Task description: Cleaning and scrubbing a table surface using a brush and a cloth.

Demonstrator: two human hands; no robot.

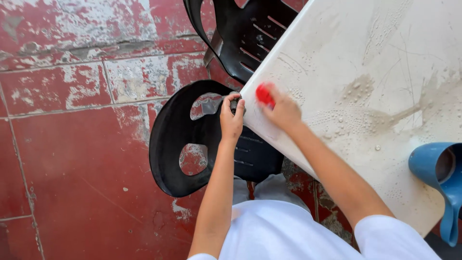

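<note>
Head view: your right hand (284, 110) is closing around a red scrubber (264, 94) at the white table (385, 72) corner, while your left hand (231, 119) is gripping that corner's edge above a black chair (168, 144); open red floor (72, 168) is lying leftward.

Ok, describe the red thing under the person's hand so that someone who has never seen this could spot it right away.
Find the big dirty white table, wet with soap bubbles, and follow it to the corner above the black chairs. There the right hand presses a small red scrubber, the only bright red thing on the table.
</note>
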